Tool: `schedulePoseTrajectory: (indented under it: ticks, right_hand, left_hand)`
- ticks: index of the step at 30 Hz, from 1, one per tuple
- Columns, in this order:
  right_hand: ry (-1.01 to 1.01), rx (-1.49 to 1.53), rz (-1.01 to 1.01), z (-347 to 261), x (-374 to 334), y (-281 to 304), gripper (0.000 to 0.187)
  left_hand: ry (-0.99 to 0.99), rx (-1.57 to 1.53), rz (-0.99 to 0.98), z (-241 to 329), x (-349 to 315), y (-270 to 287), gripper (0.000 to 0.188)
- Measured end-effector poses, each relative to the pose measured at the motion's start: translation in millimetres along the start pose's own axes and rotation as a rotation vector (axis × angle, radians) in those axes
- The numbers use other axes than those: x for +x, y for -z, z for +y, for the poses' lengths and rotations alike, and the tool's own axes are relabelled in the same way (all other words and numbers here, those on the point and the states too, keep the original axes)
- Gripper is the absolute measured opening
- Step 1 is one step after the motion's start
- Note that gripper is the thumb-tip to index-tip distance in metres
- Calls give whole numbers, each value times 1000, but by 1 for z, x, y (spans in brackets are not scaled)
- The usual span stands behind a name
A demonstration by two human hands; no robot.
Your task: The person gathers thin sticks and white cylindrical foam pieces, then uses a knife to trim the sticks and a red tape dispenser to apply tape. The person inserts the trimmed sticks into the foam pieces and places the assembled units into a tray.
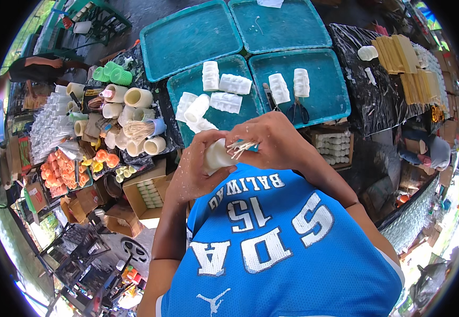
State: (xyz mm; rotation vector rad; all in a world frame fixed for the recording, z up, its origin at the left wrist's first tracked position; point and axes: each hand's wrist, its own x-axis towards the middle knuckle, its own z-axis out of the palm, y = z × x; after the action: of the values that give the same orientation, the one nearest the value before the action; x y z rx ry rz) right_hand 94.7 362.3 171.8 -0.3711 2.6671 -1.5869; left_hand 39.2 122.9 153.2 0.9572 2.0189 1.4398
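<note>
In front of my chest, my left hand is wrapped round a smooth white wax-like cylinder, thumb beneath and fingers over its top. My right hand is closed on a bundle of thin pale sticks, whose ends point toward the cylinder. A small bit of blue shows beside the sticks. The fingertips of both hands come close together at the cylinder's upper edge. Beyond them, several white embossed cylinders lie on a teal tray. Two more white cylinders rest on the neighbouring teal tray.
Dark-handled scissors and a slim tool lie on the right tray. Two further teal trays adjoin behind. At left stand cream cups and orange pieces; at right, yellow sheets. An open cardboard box sits lower left.
</note>
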Motion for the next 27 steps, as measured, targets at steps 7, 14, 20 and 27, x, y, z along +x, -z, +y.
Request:
schedulePoseTrajectory:
  ticks: [7,14,20,27]
  right_hand:
    - [-49,100,-7,9,-2,-2,27]
    - [-40,157,-112,20,2,-11,17]
    - [-233,494,14,37,0,-9,14]
    - [-413,573,256,101,-13,-28,32]
  left_hand:
    - [-58,-79,41,-11,-2,-3,71]
    - [83,-42,-50,-3,-3,0,66]
    - [-78,-117,9,-25,0,-5,47]
    - [59,-814,442,-29,4,-25,31]
